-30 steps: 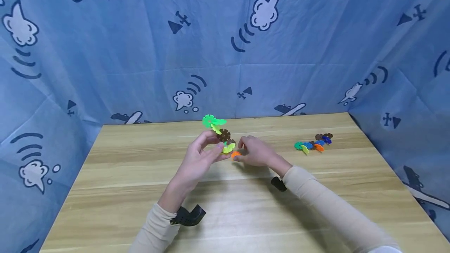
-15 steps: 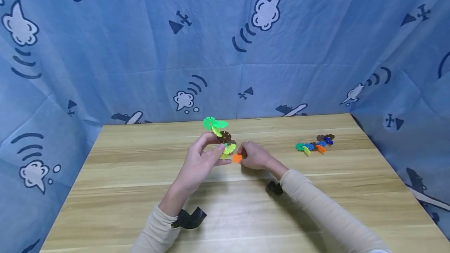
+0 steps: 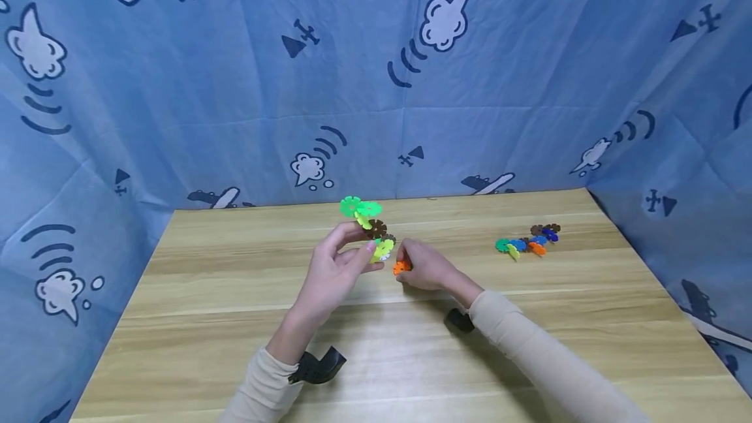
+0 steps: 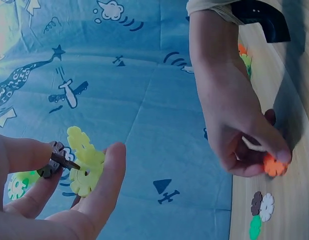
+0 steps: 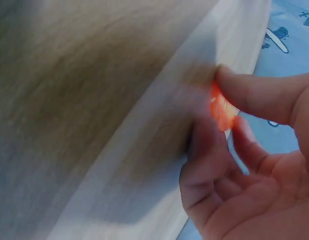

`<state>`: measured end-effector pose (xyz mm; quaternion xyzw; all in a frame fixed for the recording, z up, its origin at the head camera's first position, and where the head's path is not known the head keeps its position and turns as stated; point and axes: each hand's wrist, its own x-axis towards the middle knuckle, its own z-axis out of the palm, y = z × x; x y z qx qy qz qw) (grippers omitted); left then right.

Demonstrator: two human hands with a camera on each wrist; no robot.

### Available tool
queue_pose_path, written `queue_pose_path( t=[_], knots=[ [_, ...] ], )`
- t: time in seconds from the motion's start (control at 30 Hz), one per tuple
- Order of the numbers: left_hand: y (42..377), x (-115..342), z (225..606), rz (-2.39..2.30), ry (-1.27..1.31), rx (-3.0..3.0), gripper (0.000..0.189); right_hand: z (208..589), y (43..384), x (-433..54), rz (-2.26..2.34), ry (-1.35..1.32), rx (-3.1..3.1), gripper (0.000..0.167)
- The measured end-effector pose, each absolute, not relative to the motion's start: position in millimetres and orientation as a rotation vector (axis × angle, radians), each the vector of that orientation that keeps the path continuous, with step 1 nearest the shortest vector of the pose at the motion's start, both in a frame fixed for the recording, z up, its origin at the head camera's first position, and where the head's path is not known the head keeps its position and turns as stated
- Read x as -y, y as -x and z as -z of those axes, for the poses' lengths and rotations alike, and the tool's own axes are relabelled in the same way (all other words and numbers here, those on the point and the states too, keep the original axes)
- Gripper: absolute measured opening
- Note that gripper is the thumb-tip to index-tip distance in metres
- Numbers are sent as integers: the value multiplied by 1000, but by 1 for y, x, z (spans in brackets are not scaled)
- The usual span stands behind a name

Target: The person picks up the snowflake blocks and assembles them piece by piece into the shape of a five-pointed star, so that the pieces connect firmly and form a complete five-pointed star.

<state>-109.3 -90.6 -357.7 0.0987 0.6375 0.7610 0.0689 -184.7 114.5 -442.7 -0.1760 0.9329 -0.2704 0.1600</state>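
Note:
My left hand [image 3: 329,269] grips a joined chain of notched plastic snowflake discs, raised over the table. Its top has green discs [image 3: 351,206], brown discs [image 3: 376,229] sit in the middle, and yellow discs [image 4: 87,172] are at the lower end. In the left wrist view, thumb and fingers pinch a brown disc [image 4: 50,161] beside the yellow pair. My right hand [image 3: 427,266] pinches a single orange snowflake disc [image 3: 401,268] between thumb and fingertips, low over the table, just right of the chain and apart from it. The right wrist view shows this orange disc [image 5: 222,107] blurred.
At the right of the wooden table [image 3: 235,318] lies another group of joined discs [image 3: 517,245], green, blue, orange and brown. Loose brown, white [image 4: 267,207] and green discs lie on the table in the left wrist view. A blue printed curtain [image 3: 235,83] stands behind.
My right hand has drawn slightly toward me and away from the chain, with the orange disc turning in its fingers. The left hand and its chain have barely moved.

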Motion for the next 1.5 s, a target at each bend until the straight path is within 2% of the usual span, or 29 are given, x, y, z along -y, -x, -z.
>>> queue_pose_path(
  t=[0.2,0.3,0.43,0.7,1.5],
  knots=[
    [110,85,356,-2292,-279,-1964,33,425,177,-130,1327,494,-2552,12],
    [111,83,356,-2286,-257,-2003,32,404,173,-140,1645,510,-2464,16],
    [112,82,355,-2268,-241,-2040,32,373,162,-150,1848,591,-2432,20],
    [109,81,353,-2212,-219,-2042,34,352,144,-151,1876,776,-2490,14],
    [109,78,355,-2186,-285,-1991,36,350,138,-145,1769,883,-2607,15]
  ],
)
